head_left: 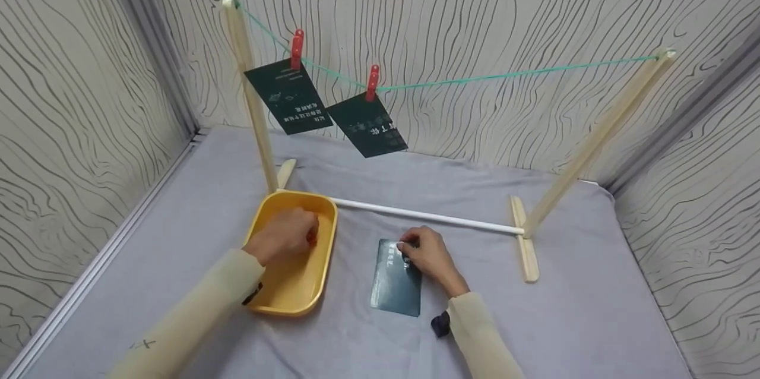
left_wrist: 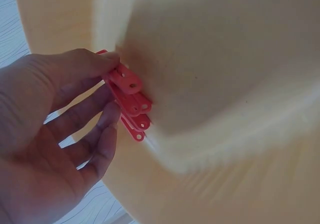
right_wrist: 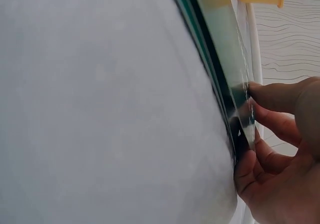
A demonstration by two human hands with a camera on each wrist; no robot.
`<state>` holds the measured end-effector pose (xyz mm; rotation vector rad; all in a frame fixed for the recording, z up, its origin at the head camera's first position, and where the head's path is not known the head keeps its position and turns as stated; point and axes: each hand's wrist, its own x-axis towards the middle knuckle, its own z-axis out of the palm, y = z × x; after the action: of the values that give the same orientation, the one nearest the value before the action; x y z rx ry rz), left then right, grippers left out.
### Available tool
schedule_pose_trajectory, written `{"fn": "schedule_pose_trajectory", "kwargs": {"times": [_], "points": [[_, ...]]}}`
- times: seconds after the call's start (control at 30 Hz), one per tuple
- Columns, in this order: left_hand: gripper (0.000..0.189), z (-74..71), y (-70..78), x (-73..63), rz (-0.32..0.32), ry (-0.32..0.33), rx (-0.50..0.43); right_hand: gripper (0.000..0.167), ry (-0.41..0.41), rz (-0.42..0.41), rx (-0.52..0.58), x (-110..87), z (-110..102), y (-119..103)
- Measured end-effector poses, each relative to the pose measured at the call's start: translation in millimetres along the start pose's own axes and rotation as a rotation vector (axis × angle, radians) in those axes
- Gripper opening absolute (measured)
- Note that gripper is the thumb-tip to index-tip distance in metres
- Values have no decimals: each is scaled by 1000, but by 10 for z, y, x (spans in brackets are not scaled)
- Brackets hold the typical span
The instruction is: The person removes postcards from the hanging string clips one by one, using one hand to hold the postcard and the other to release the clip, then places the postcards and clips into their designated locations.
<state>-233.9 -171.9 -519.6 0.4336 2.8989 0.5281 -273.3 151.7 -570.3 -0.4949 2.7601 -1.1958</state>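
My left hand [head_left: 288, 231] reaches into the yellow plastic basin [head_left: 326, 248]. In the left wrist view its thumb and fingers pinch into a small cluster of red clothespins [left_wrist: 131, 104] lying by the basin's wall; how many it holds I cannot tell. On the cloth to the right, my right hand [head_left: 428, 251] pinches the far right corner of a dark green card [head_left: 395, 290] with white print. Seen from the right wrist, this card [right_wrist: 220, 39] is the top one of a thin stack, its edge between thumb and fingers.
Behind the basin stands a wooden frame with a left post [head_left: 252, 94], a right post [head_left: 599, 141] and a white base bar [head_left: 427, 215]. A sagging green string [head_left: 510, 74] joins the posts. Two red clothespins hold a left card [head_left: 291, 97] and a right card [head_left: 365, 123] on it.
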Motion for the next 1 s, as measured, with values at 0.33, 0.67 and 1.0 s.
{"fn": "schedule_pose_trajectory", "kwargs": {"times": [0.33, 0.67, 1.0], "points": [[10, -6, -30, -19, 54, 23, 22, 7, -29, -17, -50, -1, -2, -8], [14, -8, -13, 19, 32, 20, 8, 7, -49, 13, -42, 18, -47, -13], [15, 30, -25, 19, 19, 26, 19, 8, -39, 18, -18, -8, -24, 18]]}}
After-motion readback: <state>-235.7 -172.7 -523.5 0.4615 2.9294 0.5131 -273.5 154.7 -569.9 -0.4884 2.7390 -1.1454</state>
